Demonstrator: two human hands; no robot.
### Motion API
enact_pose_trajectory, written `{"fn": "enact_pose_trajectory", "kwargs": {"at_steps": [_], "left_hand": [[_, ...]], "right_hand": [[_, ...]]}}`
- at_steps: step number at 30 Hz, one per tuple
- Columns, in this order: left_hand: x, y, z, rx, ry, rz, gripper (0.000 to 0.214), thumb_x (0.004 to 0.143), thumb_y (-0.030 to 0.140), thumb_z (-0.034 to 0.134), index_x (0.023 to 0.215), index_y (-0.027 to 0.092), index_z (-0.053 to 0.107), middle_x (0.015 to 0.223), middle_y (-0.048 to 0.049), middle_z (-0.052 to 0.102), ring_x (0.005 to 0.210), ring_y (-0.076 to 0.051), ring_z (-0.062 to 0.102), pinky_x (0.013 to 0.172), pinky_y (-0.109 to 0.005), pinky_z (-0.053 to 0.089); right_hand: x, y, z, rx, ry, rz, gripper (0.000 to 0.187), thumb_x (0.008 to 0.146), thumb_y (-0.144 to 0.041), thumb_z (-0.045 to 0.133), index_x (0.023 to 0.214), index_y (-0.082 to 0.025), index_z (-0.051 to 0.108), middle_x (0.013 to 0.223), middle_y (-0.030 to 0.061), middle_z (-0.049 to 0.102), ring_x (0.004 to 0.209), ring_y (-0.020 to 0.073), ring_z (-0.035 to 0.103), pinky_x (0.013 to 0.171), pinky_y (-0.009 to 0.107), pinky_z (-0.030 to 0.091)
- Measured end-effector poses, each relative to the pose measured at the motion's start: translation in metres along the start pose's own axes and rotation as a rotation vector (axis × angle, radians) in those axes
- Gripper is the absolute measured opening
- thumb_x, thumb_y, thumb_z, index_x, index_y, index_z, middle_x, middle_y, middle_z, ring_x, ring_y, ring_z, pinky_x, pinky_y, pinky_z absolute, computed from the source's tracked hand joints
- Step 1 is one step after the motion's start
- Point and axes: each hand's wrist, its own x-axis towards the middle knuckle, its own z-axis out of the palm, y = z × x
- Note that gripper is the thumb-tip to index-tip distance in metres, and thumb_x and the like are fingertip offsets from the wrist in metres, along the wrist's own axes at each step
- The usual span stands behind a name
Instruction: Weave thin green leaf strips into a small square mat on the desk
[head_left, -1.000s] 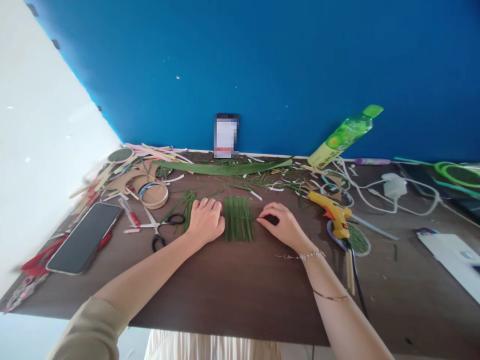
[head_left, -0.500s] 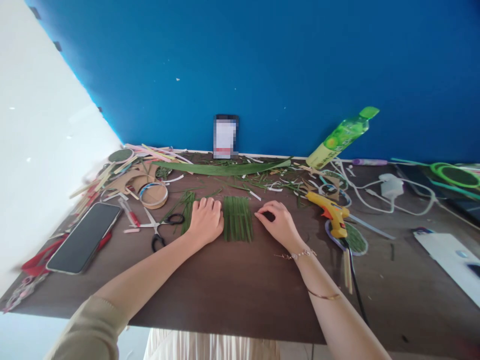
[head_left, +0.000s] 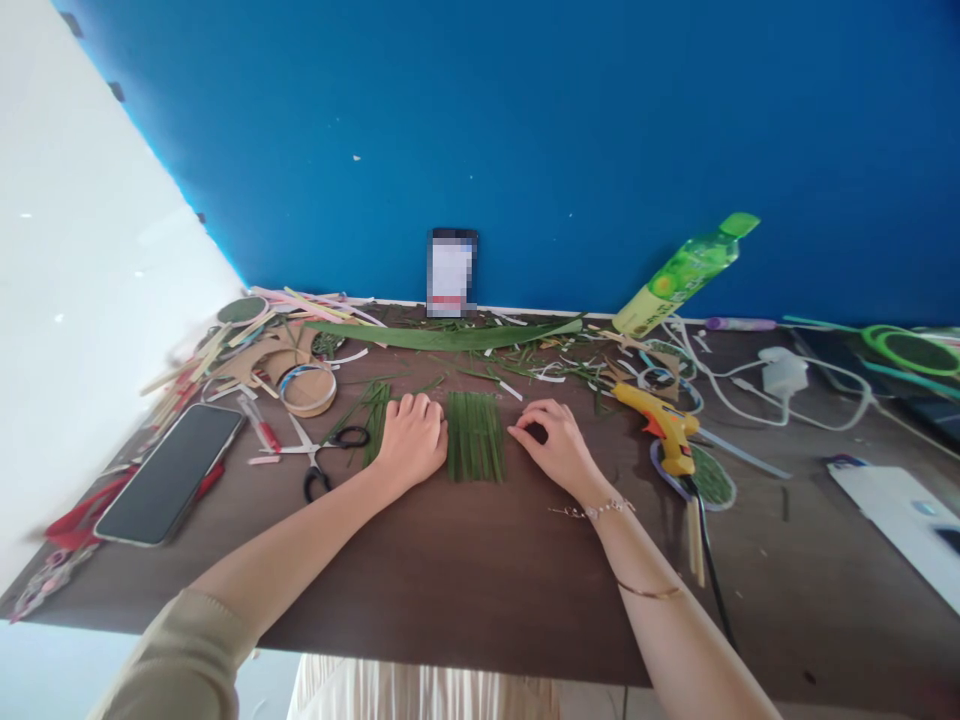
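Note:
A small mat of narrow green leaf strips [head_left: 476,437] lies flat on the brown table, its strips running away from me side by side. My left hand [head_left: 411,440] rests at the mat's left edge, knuckles up and fingers curled; what lies under them is hidden. Just off the right edge, my right hand [head_left: 553,443] is closed in a pinch, thumb against forefinger. Anything between those fingertips is too small to make out. More loose leaf strips [head_left: 375,420] stick out beyond my left hand, close to black-handled scissors [head_left: 313,455].
A phone [head_left: 171,475] lies at left, and another phone [head_left: 451,275] leans on the blue wall. A long leaf [head_left: 450,336] and scraps lie at the back. To the right are a yellow glue gun [head_left: 664,425], a tilted green bottle [head_left: 682,275] and a white charger [head_left: 782,372].
Both hands have stayed almost in place, with the right fingertips shifting very slightly. A crosswise line over the middle of the mat shows less clearly now.

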Motion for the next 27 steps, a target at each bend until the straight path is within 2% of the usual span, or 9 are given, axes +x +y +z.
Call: {"fn": "enact_pose_trajectory", "kwargs": {"at_steps": [9,17,27], "left_hand": [[-0.001,0.0,0.0,-0.025,-0.007,-0.035,0.019,0.09,0.027,0.041,0.091,0.016,0.056,0.096,-0.0111,0.055,0.093,-0.027,0.049,0.078,-0.041,0.034],[-0.001,0.002,0.0,0.0,-0.022,-0.022,0.021,0.091,0.026,0.039,0.09,0.015,0.057,0.098,-0.0116,0.054,0.094,-0.027,0.049,0.078,-0.041,0.035],[0.005,0.0,0.002,-0.104,-0.036,-0.136,0.021,0.09,0.03,0.044,0.089,0.015,0.06,0.105,-0.012,0.05,0.099,-0.028,0.047,0.08,-0.042,0.038]], "right_hand": [[-0.003,-0.001,-0.002,0.025,-0.033,-0.023,0.025,0.081,-0.041,0.061,0.066,-0.021,0.058,0.092,0.0071,0.06,0.09,0.0242,0.056,0.086,0.046,0.041],[-0.001,-0.004,0.005,0.072,0.019,0.006,0.026,0.081,-0.04,0.059,0.064,-0.021,0.055,0.083,0.0055,0.061,0.084,0.0224,0.057,0.086,0.046,0.04],[-0.001,-0.001,0.015,0.012,0.128,0.094,0.028,0.078,-0.043,0.061,0.062,-0.021,0.059,0.089,0.0085,0.058,0.089,0.0256,0.054,0.085,0.048,0.039]]}}
